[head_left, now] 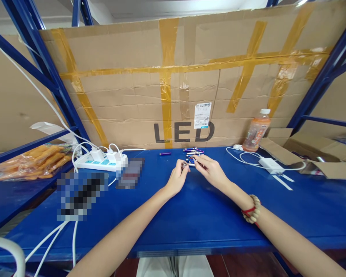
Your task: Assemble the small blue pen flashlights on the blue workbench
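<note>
Head view: both hands meet over the far middle of a blue table (196,215). The left hand (177,179) is curled, its fingertips pinched on a small silvery piece (185,164) that is too small to make out. The right hand (210,169) is also curled, its fingers closed around a slim blue pen-like stick (192,163) whose tip points left toward the left hand's piece; the 2 parts look touching or just apart, I cannot tell which. A bead bracelet (253,209) with a red cord sits on the right wrist.

Just beyond the hands lies a small pile of blue and purple sticks (192,151), and 1 purple stick (165,154) lies alone to the left of the pile. Behind them a taped cardboard sheet (190,77) printed LED stands against the blue rack.

Far left, a white power strip (100,162) holds 2 white plugs, with white cables running near and left. A bag of orange snacks (31,161) lies on the left shelf. Far right stands an orange drink bottle (256,130), with a white charger (269,164) and its cable near it, and an open carton (320,154) at the right edge
</note>
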The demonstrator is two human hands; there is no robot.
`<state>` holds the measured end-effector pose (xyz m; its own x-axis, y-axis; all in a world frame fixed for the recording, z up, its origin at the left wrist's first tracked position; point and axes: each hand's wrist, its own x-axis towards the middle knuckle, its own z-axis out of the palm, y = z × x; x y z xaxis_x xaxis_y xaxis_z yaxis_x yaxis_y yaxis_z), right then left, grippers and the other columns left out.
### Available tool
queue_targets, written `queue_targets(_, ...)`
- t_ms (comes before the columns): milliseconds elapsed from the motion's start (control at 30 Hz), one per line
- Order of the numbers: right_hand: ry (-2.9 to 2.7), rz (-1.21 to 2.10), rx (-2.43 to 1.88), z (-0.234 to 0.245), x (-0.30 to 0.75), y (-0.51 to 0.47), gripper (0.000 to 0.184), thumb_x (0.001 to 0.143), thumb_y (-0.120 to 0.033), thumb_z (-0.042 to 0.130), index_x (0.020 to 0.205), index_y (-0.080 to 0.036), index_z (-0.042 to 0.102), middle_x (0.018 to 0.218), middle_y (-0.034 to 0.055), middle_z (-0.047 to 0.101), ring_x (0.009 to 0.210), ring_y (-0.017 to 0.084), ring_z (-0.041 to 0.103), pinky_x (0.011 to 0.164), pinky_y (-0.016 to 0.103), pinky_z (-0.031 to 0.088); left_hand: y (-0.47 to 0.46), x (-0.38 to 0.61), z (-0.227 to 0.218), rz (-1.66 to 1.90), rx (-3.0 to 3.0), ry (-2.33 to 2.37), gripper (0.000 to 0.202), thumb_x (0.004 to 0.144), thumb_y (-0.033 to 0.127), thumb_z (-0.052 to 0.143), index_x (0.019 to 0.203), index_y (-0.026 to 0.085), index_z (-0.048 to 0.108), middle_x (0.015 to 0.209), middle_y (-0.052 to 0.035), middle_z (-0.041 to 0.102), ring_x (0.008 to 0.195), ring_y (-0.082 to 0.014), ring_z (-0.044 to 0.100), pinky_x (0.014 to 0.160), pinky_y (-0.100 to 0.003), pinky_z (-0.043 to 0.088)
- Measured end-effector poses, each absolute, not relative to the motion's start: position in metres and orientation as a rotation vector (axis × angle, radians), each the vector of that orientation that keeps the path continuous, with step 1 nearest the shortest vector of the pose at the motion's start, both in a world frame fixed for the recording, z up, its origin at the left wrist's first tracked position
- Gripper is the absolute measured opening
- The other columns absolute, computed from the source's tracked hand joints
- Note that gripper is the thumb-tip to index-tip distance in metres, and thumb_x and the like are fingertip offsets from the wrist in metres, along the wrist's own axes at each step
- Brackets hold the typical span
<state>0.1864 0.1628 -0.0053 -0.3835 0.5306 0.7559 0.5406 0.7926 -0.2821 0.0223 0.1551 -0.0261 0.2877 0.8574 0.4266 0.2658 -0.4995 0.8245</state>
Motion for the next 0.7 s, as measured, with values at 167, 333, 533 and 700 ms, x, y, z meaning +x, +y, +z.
queue_targets(167, -2.110, 0.013, -0.793, -0.0059, 0.1834, 0.1600, 0.035, 0.098, -0.035, 0.032, 0.109, -0.016, 0.059, 0.086, 0.0057, 0.055, 0.077, 0.015, 0.054, 0.069, 0.024, 0.043, 0.1540, 0.0220, -0.0218, 1.164, 2.022, 0.987, 0.024, 0.090, 0.030, 0.035, 0.079, 0.014, 0.049, 0.070, -0.0016, 0.045, 0.064, -0.0115, 0.044, 0.068, -0.024, 0.036)
queue_targets(333, -2.119, 0.030, -0.847, -0.0065, 0.1847, 0.1608, 0.037, 0.098, -0.038, 0.031, 0.111, -0.017, 0.059, 0.090, 0.0064, 0.055, 0.078, 0.015, 0.054, 0.067, 0.023, 0.044, 0.1527, 0.0212, -0.0209, 1.164, 2.060, 0.977, 0.028, 0.091, 0.028, 0.032, 0.072, 0.014, 0.046, 0.066, -0.0007, 0.043, 0.062, -0.0111, 0.041, 0.068, -0.023, 0.034)
queue_targets(533, -2.143, 0.079, -0.845, -0.0078, 0.1842, 0.1616, 0.036, 0.097, -0.036, 0.031, 0.111, -0.017, 0.058, 0.091, 0.0065, 0.055, 0.083, 0.016, 0.054, 0.072, 0.025, 0.043, 0.1537, 0.0209, -0.0226, 1.155, 2.058, 0.961, 0.030, 0.092, 0.029, 0.030, 0.069, 0.014, 0.042, 0.065, 0.0001, 0.045, 0.062, -0.0101, 0.042, 0.065, -0.022, 0.034)
queue_targets(700, -2.151, 0.091, -0.875, -0.0082, 0.1847, 0.1629, 0.037, 0.097, -0.036, 0.031, 0.112, -0.016, 0.058, 0.093, 0.0070, 0.056, 0.082, 0.016, 0.055, 0.069, 0.025, 0.044, 0.1556, 0.0203, -0.0250, 1.191, 2.017, 0.989, 0.024, 0.093, 0.029, 0.030, 0.084, 0.014, 0.046, 0.064, 0.0018, 0.046, 0.061, -0.0097, 0.044, 0.065, -0.021, 0.036)
